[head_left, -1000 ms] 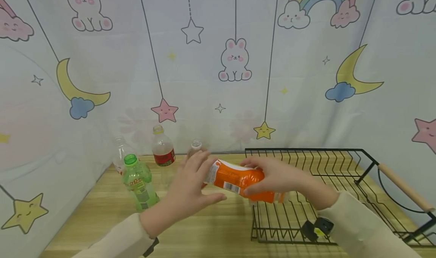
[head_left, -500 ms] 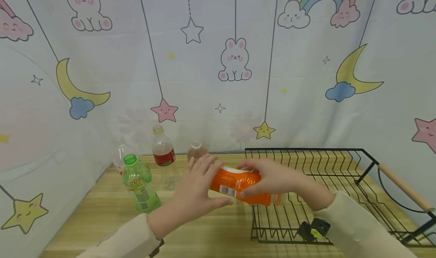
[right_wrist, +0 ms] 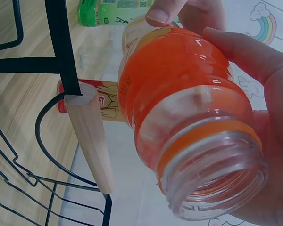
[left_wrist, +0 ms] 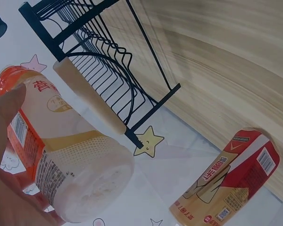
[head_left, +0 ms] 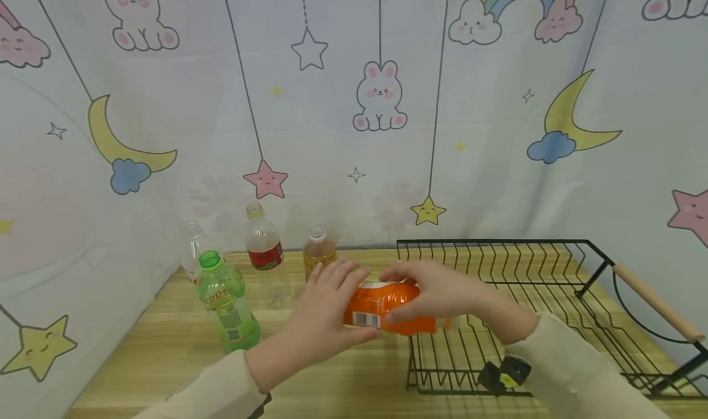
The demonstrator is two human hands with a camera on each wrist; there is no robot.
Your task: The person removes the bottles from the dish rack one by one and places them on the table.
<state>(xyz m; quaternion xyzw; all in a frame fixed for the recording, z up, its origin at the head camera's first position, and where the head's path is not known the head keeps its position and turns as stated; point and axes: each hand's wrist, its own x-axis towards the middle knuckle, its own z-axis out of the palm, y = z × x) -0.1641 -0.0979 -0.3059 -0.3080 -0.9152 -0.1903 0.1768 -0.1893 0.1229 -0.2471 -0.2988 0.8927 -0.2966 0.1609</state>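
An orange-labelled plastic bottle lies on its side in the air between both hands, its neck to the right. My right hand grips it around the neck half, thumb in front and fingers behind. At the base end my left hand holds it, fingers over the far side and thumb along the near side. In the right wrist view the capless, threaded mouth of the bottle faces the camera. The left wrist view shows the clear base of the bottle beside the left thumb and fingers.
A black wire rack with a wooden handle stands right on the wooden table. To the left are a green bottle, a clear one, and a red-labelled one. A tan bottle stands behind the left hand.
My left hand has moved slightly right and down, closing round the base end of the bottle. The bottle has tipped closer to level, and the right hand has shifted slightly left with it.
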